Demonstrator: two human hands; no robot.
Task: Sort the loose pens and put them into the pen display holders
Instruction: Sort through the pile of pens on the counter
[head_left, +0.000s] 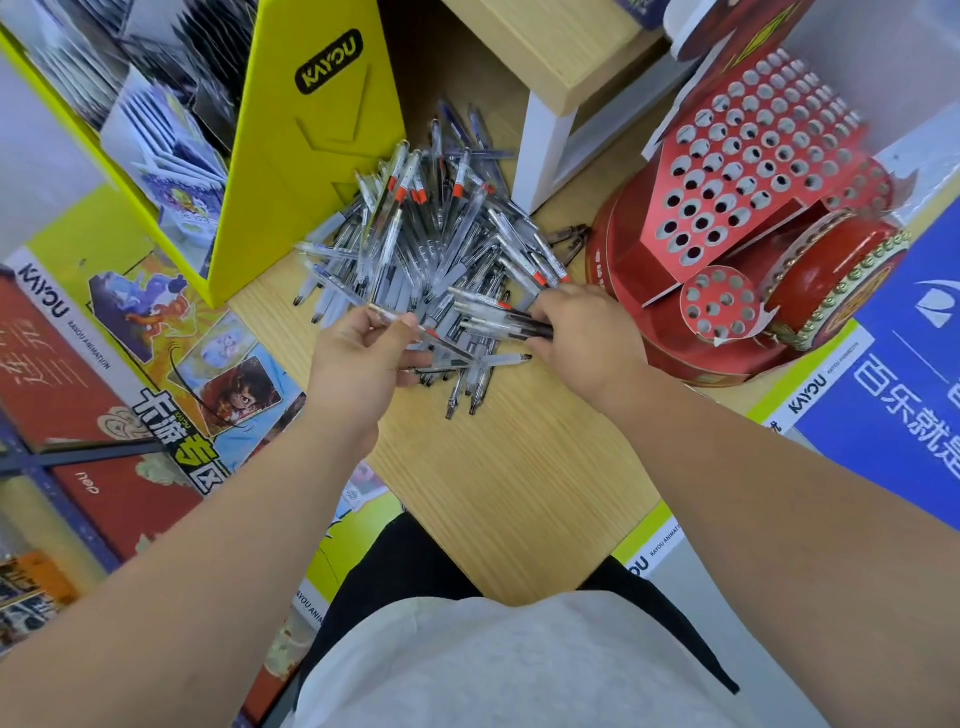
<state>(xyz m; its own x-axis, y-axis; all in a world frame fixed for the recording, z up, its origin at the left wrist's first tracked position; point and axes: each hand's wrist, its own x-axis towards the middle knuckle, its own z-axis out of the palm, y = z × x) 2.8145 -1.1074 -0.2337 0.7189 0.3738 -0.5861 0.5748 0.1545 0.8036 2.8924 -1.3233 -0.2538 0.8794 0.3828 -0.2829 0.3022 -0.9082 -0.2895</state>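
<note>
Reaching over the near edge of the pile of loose pens (431, 244), both hands were close together above the wooden table (498, 467). The left hand (358, 364) had its fingers curled inward and its thumb pressed against them, pinching a clear pen (410, 325) that slanted across the fingertips toward the right. Its back faced the camera, so whether any other pens lay under it could not be told. The right hand (587, 332) was curled too, its fingers closed round a small bunch of dark-barrelled pens (519, 321) whose ends pointed left toward the other hand. Their exact count could not be told, since the fingers covered part of them. The two hands were near each other but not touching, with pens from the pile lying between and beneath them. The pile itself was a loose heap, mostly clear and grey barrels, some with orange bands. It spread on the table between a yellow stand (311, 156) on the left and the red display holder (748, 171) on the right. That holder stood just beside the right hand, its sloping face punched with rows of round holes. A small round holder (719, 306) with its own holes sat at its front, close to the right hand's knuckles. A white shelf leg (545, 145) stood behind the pile.
</note>
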